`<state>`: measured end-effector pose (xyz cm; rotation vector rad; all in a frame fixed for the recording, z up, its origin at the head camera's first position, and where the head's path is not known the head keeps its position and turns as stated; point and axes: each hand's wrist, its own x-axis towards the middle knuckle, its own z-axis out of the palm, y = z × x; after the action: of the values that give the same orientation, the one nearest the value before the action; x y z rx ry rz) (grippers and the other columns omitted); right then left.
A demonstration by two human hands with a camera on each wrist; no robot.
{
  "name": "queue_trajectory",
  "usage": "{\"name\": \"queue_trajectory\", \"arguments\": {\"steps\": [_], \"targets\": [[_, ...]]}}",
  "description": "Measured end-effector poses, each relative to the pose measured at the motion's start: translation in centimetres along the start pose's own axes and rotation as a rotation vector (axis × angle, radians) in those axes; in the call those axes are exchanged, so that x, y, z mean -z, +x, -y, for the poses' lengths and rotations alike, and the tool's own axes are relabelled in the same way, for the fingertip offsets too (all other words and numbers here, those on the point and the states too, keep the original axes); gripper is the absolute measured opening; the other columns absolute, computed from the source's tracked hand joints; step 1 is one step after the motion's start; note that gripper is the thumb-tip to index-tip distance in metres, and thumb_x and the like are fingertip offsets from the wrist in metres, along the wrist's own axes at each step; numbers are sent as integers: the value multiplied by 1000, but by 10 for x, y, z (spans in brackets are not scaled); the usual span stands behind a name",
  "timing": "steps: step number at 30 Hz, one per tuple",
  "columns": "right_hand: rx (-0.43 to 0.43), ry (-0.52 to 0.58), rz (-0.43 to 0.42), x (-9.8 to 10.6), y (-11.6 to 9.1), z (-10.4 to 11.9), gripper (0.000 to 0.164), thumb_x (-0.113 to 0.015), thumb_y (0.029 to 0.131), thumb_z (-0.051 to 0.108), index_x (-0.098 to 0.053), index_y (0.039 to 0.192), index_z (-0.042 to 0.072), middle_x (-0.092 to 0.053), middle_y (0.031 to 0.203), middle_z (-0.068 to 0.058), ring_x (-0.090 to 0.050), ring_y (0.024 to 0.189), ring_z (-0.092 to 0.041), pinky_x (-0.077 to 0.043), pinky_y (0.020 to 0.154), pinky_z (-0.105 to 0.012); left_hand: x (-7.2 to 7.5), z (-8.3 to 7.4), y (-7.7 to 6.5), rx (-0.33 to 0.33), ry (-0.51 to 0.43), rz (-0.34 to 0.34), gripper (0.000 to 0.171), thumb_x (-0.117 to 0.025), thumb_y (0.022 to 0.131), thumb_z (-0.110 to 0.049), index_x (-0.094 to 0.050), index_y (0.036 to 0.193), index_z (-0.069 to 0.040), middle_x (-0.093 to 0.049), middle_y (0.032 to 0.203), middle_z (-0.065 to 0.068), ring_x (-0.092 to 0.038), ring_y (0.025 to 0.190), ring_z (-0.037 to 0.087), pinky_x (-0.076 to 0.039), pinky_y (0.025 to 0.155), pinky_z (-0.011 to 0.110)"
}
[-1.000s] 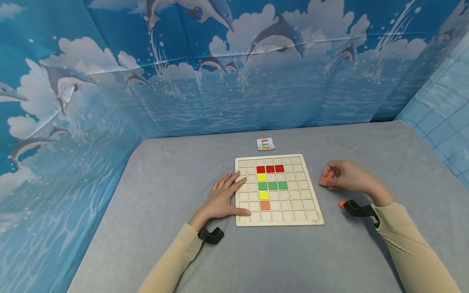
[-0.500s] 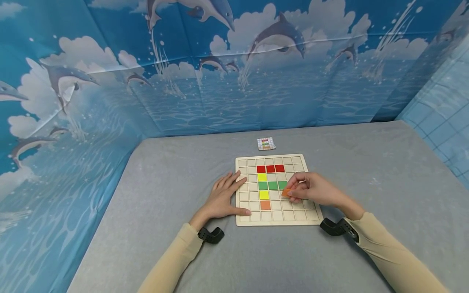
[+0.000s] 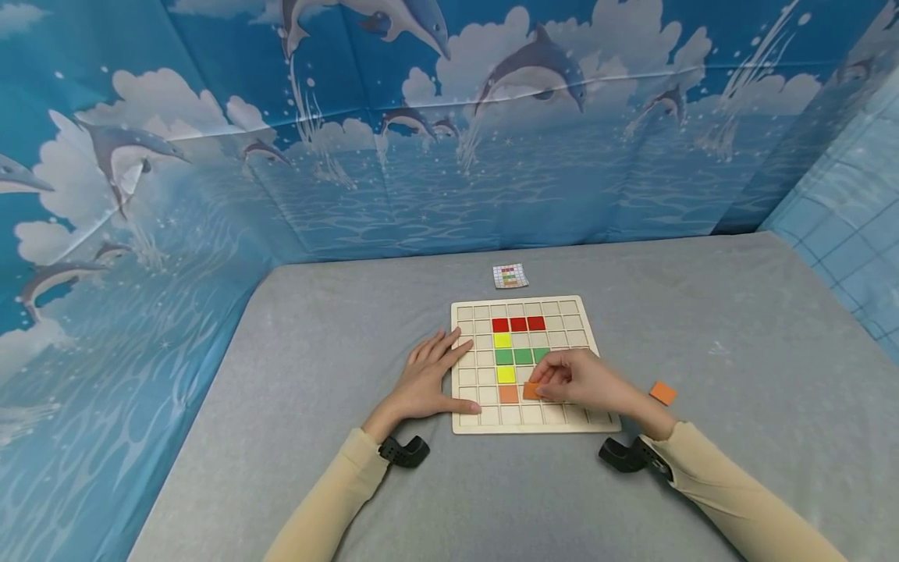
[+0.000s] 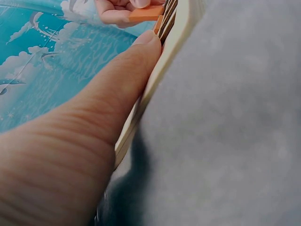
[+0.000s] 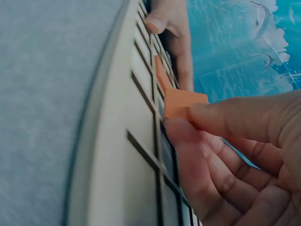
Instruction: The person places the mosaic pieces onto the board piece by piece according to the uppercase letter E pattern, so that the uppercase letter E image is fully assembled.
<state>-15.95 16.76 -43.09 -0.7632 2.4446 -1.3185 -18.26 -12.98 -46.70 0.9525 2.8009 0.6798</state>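
A square wooden grid board (image 3: 562, 417) lies on the grey cloth. Red tiles (image 3: 518, 324), yellow tiles (image 3: 506, 375), green tiles (image 3: 523, 357) and one orange tile (image 3: 509, 394) sit in its cells. My right hand (image 3: 579, 382) pinches another orange tile (image 5: 181, 102) between thumb and fingertips, just right of the seated orange one. In the right wrist view the held tile stands tilted against the board. With fingers spread, my left hand (image 3: 424, 382) rests on the board's left edge, its thumb (image 4: 141, 52) near the lower left corner.
A loose orange tile (image 3: 663, 393) lies on the cloth right of the board. Behind the board is a small card (image 3: 509, 275) printed with a coloured grid. A dolphin-patterned curtain (image 3: 421, 187) hangs along the table's back and left side.
My right hand has carried the orange tile left from the cloth onto the board, then lower, beside the seated orange tile. My left hand has stayed in place.
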Motion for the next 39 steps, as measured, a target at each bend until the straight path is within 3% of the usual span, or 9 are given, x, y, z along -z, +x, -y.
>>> {"name": "queue_trajectory", "arguments": {"steps": [15, 26, 39], "targets": [[52, -223, -73, -9, 0, -1, 10, -77, 80, 10, -71, 86, 15, -54, 72, 12, -46, 63, -8, -40, 55, -24, 1, -1, 0, 2, -6, 0, 101, -71, 72, -63, -25, 152, -22, -9, 158, 2, -1, 143, 24, -7, 109, 49], [51, -268, -98, -8, -1, 3, 11, -78, 79, 12, -70, 79, 20, -52, 70, 12, -48, 65, -9, -40, 57, -24, 0, 0, 0, -13, -6, -10, 102, -72, 71, -62, -26, 152, -21, -11, 158, 3, -3, 143, 25, -7, 110, 48], [73, -202, 36, -1, -4, 2, 8, -75, 82, 9, -70, 88, 12, -53, 72, 10, -48, 66, -6, -42, 58, -23, 1, -1, -1, -19, -17, -9, 102, -73, 72, -62, -26, 152, -21, -10, 158, 4, -3, 143, 26, -7, 110, 49]]}}
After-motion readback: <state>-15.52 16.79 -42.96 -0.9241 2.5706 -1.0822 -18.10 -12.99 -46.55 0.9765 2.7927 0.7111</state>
